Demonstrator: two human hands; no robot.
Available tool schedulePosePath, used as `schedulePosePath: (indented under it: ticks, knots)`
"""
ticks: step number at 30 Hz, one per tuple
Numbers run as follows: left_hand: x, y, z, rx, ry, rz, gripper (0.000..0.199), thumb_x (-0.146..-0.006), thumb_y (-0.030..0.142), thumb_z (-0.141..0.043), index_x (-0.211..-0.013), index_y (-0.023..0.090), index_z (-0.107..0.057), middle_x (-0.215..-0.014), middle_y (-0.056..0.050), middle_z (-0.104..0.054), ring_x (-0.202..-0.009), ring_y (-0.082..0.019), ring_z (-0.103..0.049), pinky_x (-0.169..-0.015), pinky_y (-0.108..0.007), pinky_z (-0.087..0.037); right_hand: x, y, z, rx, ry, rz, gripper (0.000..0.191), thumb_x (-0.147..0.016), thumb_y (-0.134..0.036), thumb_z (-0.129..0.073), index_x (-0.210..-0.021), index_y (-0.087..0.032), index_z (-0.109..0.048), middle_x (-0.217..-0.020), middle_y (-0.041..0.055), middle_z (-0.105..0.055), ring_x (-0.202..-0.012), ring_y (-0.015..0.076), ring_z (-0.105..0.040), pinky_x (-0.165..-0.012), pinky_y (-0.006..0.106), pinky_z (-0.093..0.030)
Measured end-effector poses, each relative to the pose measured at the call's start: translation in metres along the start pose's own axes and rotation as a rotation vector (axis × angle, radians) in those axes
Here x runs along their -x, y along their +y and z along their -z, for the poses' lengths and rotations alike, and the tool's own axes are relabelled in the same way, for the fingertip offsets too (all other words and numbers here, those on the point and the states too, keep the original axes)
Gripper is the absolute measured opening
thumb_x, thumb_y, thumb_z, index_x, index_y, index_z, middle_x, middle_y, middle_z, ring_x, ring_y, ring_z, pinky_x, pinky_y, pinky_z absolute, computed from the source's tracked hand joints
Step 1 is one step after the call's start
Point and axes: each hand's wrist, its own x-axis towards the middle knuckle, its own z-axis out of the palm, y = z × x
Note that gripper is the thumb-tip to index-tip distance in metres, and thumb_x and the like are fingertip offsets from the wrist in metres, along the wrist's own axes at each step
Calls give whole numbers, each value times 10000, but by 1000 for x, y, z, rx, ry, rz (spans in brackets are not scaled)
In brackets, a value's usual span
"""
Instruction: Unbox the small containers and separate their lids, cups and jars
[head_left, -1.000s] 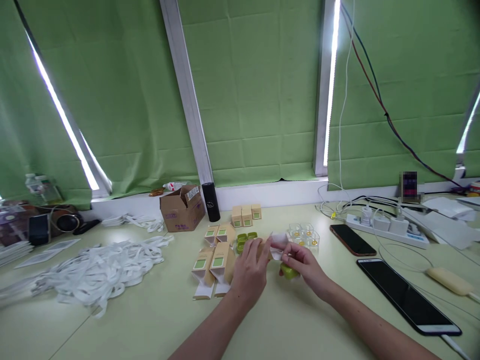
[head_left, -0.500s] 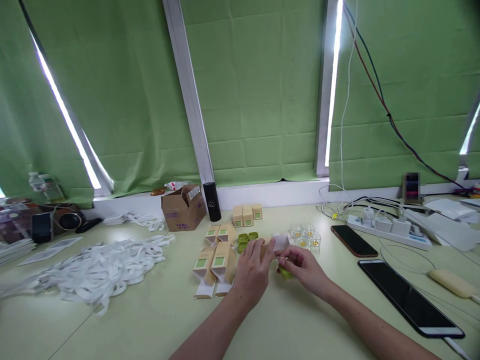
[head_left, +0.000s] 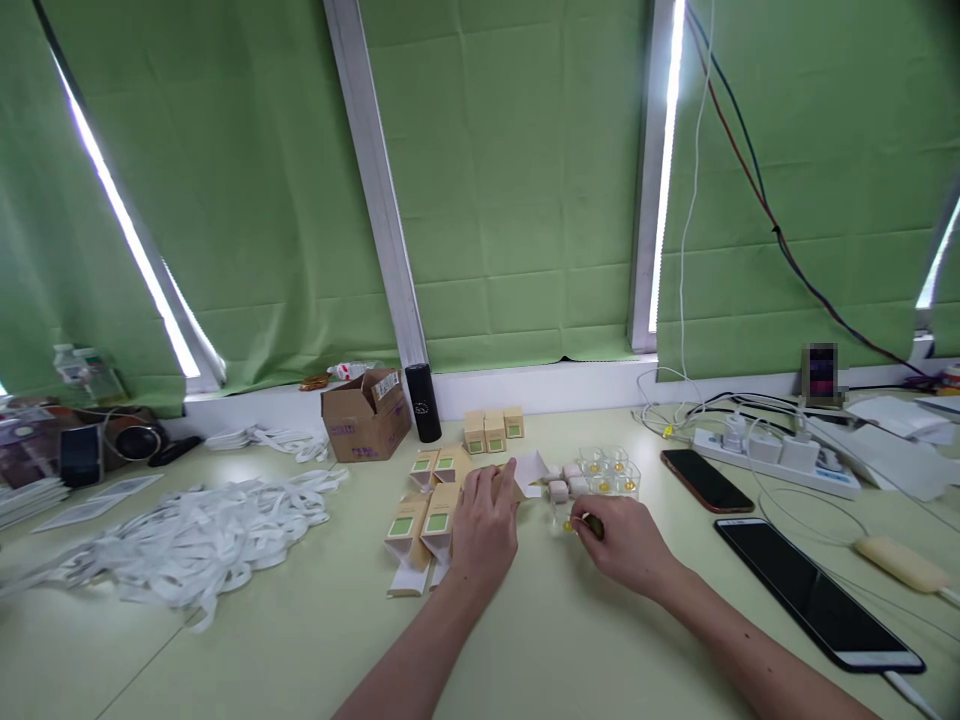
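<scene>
My left hand is closed over a small kraft-paper box whose white inner flap sticks out to the right. Most of that box is hidden by the fingers. My right hand is curled around a small dark greenish piece; its exact kind is unclear. Right beside those fingertips stands a clear cup with a yellow spot in it. Several pale pinkish cubes lie between the flap and a group of clear cups with yellow centres.
Kraft boxes with green labels lie left of my left hand, and smaller kraft boxes stand behind. A white strap pile, a carton and a black bottle are further left. Phones and a power strip lie right.
My hands have moved apart, the left one leftward with the box. The right hand has shifted right. The pinkish cubes and the single clear cup now show; the green cups are hidden.
</scene>
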Motion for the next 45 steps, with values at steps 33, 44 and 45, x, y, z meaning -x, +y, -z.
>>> schedulePosePath:
  ticks: [33,44,45]
  knots:
    - [0,7,-1,213,50,84,692,-933,178,-603,-1563,258,-330,-1246,-120,-594,-1166,-304,-540,-989,-486,-519,-3,-1,-32,-531,306,-27,272,-1021,-463,-491,-878,-243,-560,-1040,86,-693,-891,224,-668,-802,362,-548]
    - [1,8,-3,235,45,86,678,-940,193,-605,-1559,251,-336,-1246,-120,-597,-1164,-296,-544,-990,-484,-518,-4,-1,-39,-302,258,-34,216,-1008,-403,-471,-868,-247,-523,-928,53,-699,-757,209,-647,-696,332,-491]
    - [1,8,-3,244,47,92,672,-943,199,-603,-1558,251,-338,-1246,-120,-597,-1169,-297,-541,-992,-484,-518,-4,0,-40,-270,245,-37,205,-1001,-391,-475,-861,-249,-520,-887,44,-693,-732,209,-638,-675,327,-476]
